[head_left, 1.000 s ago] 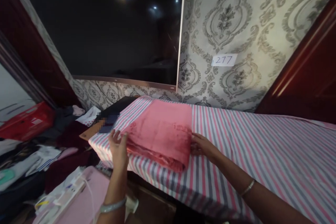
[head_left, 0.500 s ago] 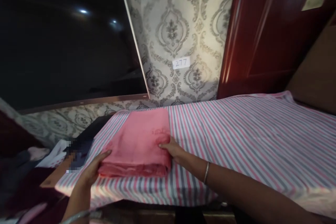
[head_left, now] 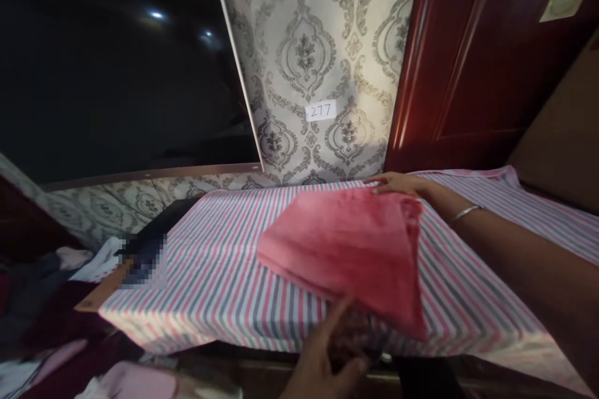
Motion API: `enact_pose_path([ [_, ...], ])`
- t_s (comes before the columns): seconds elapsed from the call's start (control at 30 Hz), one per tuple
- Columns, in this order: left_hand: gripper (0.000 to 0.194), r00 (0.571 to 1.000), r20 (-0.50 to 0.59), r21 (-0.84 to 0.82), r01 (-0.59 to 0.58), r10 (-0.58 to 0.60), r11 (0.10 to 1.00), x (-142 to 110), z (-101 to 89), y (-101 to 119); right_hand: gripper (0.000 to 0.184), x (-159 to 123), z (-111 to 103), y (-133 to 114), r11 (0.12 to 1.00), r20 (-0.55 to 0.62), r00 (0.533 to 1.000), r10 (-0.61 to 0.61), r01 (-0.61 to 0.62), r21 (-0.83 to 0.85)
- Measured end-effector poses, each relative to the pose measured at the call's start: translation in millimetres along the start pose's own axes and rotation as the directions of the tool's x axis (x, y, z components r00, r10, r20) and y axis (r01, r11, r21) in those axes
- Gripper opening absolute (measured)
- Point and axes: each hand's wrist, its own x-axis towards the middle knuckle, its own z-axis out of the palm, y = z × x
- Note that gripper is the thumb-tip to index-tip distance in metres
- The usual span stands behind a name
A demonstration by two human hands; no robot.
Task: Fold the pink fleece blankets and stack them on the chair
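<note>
Moved to R and turned since prev. frame, per head cam: folded pink cloth [head_left: 339, 243], on striped cover [head_left: 201, 262]. At far edge, R hand [head_left: 402, 183], slightly spread, touching cloth, cannot tell if pinching. At near edge, L hand [head_left: 322, 352], blurred, cannot tell if gripping.

1. Pink cloth [head_left: 337, 243], centre of frame: soft textile, matt, with a slightly napped surface.
2. Striped cover [head_left: 210, 255], across the lower half: woven fabric, matt, lightly creased.
3. Screen [head_left: 116, 75], upper left: glossy, smooth, reflecting light spots.
4. Panel [head_left: 453, 56], upper right: dark red wood look, glossy varnish.
5. Wall covering [head_left: 306, 50], upper centre: patterned, low sheen.
6. Number label [head_left: 321, 110]: matt paper.
7. Bracelet [head_left: 467, 213], right: shiny metal.
</note>
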Motion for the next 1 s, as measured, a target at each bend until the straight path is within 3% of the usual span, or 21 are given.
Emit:
enact_pose_path([
  [0.07,0.049,0.998,0.036,0.090,0.042,-0.045,0.995,8,10.5,2,0.043,-13,-15,40,0.989,-0.162,0.985,0.060,-0.080,-0.121],
  [0.17,0.037,0.977,-0.208,0.261,0.013,0.043,0.965,27,-18.3,29,0.053,-45,-14,95,0.991,-0.326,0.944,0.047,-0.087,-0.107],
  [0.2,0.036,0.945,-0.306,0.323,-0.008,0.112,0.946,34,-34.8,40,0.057,-59,-9,109,0.994,-0.401,0.916,0.032,-0.073,-0.087],
  [0.27,0.034,0.829,-0.492,0.417,-0.044,0.266,0.908,51,-68.4,56,0.066,-90,5,128,0.996,-0.527,0.847,0.074,-0.091,-0.007],
  [0.33,0.040,0.735,-0.599,0.464,-0.005,0.318,0.886,69,-95.7,62,0.072,-124,22,133,0.977,-0.544,0.812,0.212,-0.155,0.149],
  [0.37,0.042,0.723,-0.630,0.451,0.044,0.283,0.892,78,-105.8,62,0.074,-141,32,131,0.952,-0.506,0.814,0.287,-0.183,0.245],
  [0.4,0.044,0.732,-0.644,0.421,0.098,0.221,0.902,87,-113.6,60,0.076,-156,42,128,0.918,-0.442,0.827,0.348,-0.205,0.340],
  [0.47,0.047,0.792,-0.608,0.352,0.210,0.053,0.912,105,-123.9,53,0.079,-181,60,119,0.841,-0.307,0.859,0.409,-0.223,0.494],
  [0.53,0.049,0.842,-0.531,0.305,0.298,-0.099,0.904,120,-130.4,47,0.078,-196,74,109,0.780,-0.216,0.884,0.415,-0.223,0.584],
  [0.6,0.053,0.860,-0.475,0.278,0.350,-0.189,0.894,133,-136.1,43,0.072,-201,82,101,0.757,-0.179,0.900,0.398,-0.212,0.619],
  [0.73,0.060,0.884,-0.374,0.241,0.385,-0.281,0.891,149,-146.3,47,0.058,-193,87,89,0.778,-0.241,0.898,0.367,-0.155,0.608],
  [0.8,0.059,0.874,-0.328,0.174,0.428,-0.358,0.887,154,-148.7,50,0.054,-186,89,84,0.793,-0.279,0.899,0.338,-0.112,0.599],
  [0.9,0.053,0.843,-0.292,0.054,0.486,-0.451,0.873,160,-147.6,54,0.057,-175,94,80,0.766,-0.291,0.919,0.265,-0.017,0.643],
  [1.0,0.055,0.863,-0.271,0.018,0.447,-0.425,0.895,165,-141.8,56,0.065,-168,101,78,0.701,-0.334,0.914,0.232,0.081,0.708],
])
